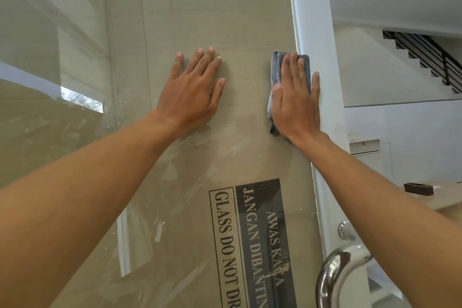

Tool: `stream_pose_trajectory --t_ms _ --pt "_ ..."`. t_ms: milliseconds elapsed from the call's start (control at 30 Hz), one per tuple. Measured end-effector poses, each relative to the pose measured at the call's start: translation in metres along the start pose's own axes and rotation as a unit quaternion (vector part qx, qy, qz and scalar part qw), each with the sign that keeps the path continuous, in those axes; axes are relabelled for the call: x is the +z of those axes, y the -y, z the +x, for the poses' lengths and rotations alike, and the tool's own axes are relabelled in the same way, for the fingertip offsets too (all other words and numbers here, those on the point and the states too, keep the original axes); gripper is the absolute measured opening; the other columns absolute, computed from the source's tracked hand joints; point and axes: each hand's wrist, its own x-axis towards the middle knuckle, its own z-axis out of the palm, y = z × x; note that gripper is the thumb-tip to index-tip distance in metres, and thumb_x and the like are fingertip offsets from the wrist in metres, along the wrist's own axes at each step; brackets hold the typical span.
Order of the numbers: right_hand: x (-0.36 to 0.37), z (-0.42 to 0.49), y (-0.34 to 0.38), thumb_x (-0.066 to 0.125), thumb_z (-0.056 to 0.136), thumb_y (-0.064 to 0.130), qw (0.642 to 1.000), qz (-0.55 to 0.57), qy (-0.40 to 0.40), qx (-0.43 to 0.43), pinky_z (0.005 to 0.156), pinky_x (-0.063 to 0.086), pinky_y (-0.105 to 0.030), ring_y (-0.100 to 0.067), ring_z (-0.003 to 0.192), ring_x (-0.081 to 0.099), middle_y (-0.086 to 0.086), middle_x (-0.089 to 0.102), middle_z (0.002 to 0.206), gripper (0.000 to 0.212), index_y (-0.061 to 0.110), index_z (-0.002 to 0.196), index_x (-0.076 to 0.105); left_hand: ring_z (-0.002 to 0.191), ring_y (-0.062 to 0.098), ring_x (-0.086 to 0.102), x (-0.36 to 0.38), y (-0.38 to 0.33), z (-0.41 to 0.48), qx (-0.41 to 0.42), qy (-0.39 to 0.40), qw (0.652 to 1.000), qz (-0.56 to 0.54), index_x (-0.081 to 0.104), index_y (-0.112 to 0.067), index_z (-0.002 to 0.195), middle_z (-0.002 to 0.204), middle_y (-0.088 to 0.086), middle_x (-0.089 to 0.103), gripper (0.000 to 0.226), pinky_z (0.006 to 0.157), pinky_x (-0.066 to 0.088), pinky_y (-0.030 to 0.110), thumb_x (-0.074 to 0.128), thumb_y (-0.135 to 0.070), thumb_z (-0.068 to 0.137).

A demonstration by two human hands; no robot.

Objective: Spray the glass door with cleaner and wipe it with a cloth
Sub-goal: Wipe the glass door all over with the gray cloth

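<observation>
Against the glass, the right hand (296,102) lies flat with straight fingers, pressing a cloth (276,67) to the pane and not curling round it; its little finger rests on the white frame (310,20) just beside. That cloth is grey, plush and folded, showing past the fingertips and along the thumb side, with a dark corner poking out under the heel of the palm. Near it to the left, the left hand (192,90) is also spread flat on the door (195,7), fingers straight and slightly apart, holding nothing. Behind the pane there seems to be a dull tan, cardboard-like sheet with faint horizontal grain; whitish smears (160,230) and streaks cross the lower glass. Below the hands sits a printed label (250,245), turned sideways; a black panel reads "AWAS KACA" and "JANGAN DIBANTIN", cut off at the edge; a boxed line beside it reads "GLASS DO NOT DR", likewise cut off. Lower right, a curved chrome handle (335,272) stands off the frame, shiny and rounded; further right, a small dark brown block (418,188) lies on a pale ledge; beyond, white stairs (430,57) with a black barred railing.
</observation>
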Motion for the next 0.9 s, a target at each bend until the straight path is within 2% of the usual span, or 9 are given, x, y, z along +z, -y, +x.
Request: stream_pose_trajectory --t_ms 200,433,533,667,900 --pt "-0.001 -0.03 0.0 0.019 0.101 0.027 1.0 0.003 0.004 -0.002 0.121 -0.007 -0.039 -0.019 0.152 0.001 -0.006 0.007 0.164 0.058 0.011 0.156 0.01 0.149 0.02 0.015 -0.002 -0.003 -0.009 0.002 0.01 1.0 -0.004 0.028 -0.012 0.151 0.161 0.005 0.021 0.054 0.121 0.004 0.046 0.025 -0.038 0.104" --pt "-0.002 0.021 0.033 0.021 0.104 0.02 1.0 0.011 0.012 0.018 0.123 -0.001 -0.045 -0.022 0.152 -0.002 -0.011 0.002 0.164 0.056 0.006 0.156 0.005 0.149 0.021 0.017 -0.011 0.004 -0.005 0.004 0.011 1.0 -0.016 0.026 -0.011 0.152 0.161 0.007 0.019 0.053 0.121 0.008 0.043 0.025 -0.035 0.104" --pt "0.003 0.036 0.063 0.022 0.104 0.021 1.0 0.015 0.012 -0.011 0.123 -0.001 -0.044 -0.022 0.152 0.0 -0.011 0.004 0.164 0.056 0.006 0.156 0.006 0.149 0.022 0.016 -0.013 0.008 -0.008 0.002 0.005 1.0 -0.024 0.025 -0.01 0.152 0.161 0.008 0.018 0.053 0.121 0.01 0.042 0.026 -0.034 0.105" --pt "0.014 0.009 0.087 0.026 0.103 0.024 0.997 0.0 -0.001 -0.076 0.123 0.004 -0.044 -0.021 0.152 0.007 -0.009 0.011 0.164 0.057 0.008 0.156 0.013 0.149 0.022 0.017 -0.012 0.018 -0.019 -0.006 -0.001 1.0 -0.007 0.027 -0.009 0.151 0.16 0.009 0.021 0.052 0.122 0.009 0.044 0.026 -0.033 0.105" --pt "0.012 -0.053 0.072 0.021 0.101 0.027 0.991 0.017 0.023 -0.134 0.122 0.012 -0.049 -0.022 0.151 0.011 -0.011 0.017 0.162 0.057 0.007 0.154 0.019 0.148 0.021 0.018 -0.008 0.026 -0.036 -0.001 -0.017 1.0 -0.001 0.032 -0.006 0.149 0.16 0.01 0.022 0.051 0.121 0.005 0.041 0.029 -0.03 0.105"
